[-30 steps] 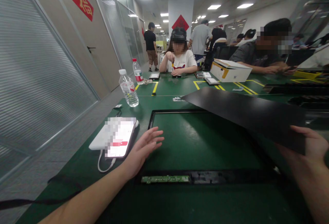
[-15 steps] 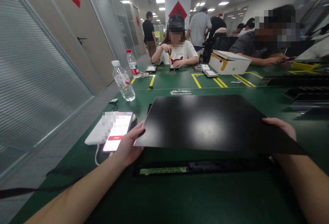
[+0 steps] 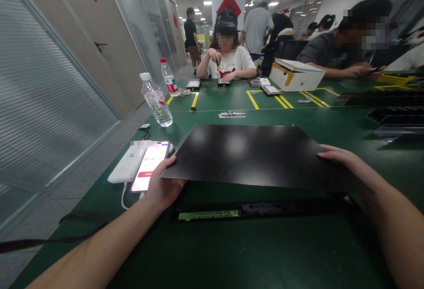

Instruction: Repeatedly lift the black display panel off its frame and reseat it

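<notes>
A large flat black panel (image 3: 255, 154) hovers nearly level just above a black frame (image 3: 265, 211) lying on the green table (image 3: 232, 253). My left hand (image 3: 164, 185) grips the panel's near left corner, thumb on top. My right hand (image 3: 344, 161) holds the panel's right edge, fingers lying over it. A green circuit strip (image 3: 208, 214) shows along the frame's near edge, below the panel. Most of the frame is hidden under the panel.
A phone (image 3: 149, 172) lies on a white power bank (image 3: 127, 167) left of my left hand. Two water bottles (image 3: 155, 101) stand further back left. Across the table a person (image 3: 227, 57) works with a screwdriver; a white box (image 3: 294, 74) and dark trays (image 3: 394, 121) sit right.
The panel swung down from a tilted hold in my right hand to nearly level over the frame. My left hand, open a second ago, took hold of its left corner.
</notes>
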### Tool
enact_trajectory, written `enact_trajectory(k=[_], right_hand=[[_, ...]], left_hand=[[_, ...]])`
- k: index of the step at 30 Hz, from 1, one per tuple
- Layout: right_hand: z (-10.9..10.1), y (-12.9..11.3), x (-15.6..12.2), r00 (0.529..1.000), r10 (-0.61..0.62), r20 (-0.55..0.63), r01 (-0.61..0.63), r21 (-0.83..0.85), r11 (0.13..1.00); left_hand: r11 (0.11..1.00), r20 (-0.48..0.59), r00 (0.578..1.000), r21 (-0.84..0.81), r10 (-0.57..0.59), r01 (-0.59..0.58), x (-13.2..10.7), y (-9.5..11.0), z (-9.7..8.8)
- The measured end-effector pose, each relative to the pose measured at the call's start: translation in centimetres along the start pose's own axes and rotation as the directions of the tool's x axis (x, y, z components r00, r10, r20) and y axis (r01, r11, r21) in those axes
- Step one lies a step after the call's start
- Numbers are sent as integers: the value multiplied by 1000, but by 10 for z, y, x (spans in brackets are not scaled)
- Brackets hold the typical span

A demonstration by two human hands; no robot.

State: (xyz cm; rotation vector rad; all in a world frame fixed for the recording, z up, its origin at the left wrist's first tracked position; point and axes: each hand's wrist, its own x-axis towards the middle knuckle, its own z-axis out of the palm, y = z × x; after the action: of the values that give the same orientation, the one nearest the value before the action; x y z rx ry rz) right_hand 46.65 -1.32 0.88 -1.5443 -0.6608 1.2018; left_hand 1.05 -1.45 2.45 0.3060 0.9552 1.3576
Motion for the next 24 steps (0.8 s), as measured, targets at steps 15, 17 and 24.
enact_trajectory(k=[15, 17, 24], right_hand=[[8, -1, 0, 993, -118, 16, 117, 43, 992], [6, 1, 2, 991, -136, 20, 137, -34, 990], [3, 5, 6, 976, -217, -20, 205, -257, 944]], left_hand=[[976, 172, 968, 93, 182, -199, -6, 9, -1], [969, 192, 962, 114, 193, -217, -5, 7, -3], [945, 250, 939, 167, 236, -282, -5, 4, -7]])
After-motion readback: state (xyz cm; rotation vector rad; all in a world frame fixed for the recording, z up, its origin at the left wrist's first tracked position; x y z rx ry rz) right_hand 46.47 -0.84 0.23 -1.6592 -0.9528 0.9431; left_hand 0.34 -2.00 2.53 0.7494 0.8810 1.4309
